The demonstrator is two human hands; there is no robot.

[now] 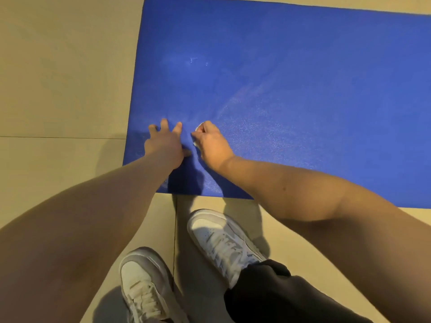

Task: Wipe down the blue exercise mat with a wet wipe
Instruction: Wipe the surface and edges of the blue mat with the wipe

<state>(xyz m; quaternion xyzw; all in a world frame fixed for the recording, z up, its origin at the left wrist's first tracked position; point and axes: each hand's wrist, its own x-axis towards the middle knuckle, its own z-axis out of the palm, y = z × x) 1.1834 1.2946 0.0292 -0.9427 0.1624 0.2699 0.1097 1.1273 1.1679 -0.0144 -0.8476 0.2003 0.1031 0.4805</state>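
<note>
The blue exercise mat (291, 78) lies flat on the beige floor and fills the upper right of the head view. My left hand (164, 142) presses on the mat near its left end with fingers spread and straight. Just to its right, my right hand (211, 143) has its fingers curled round a small white wet wipe (198, 128), held against the mat. Only bits of the wipe show beneath the fingers. A faint pale smear and small white marks sit on the mat farther from me.
Beige floor tiles (63, 78) surround the mat on the left and along its near edge. My two white sneakers (221, 238) stand on the floor just in front of the mat's near edge, with a dark trouser leg (279, 297) at lower right.
</note>
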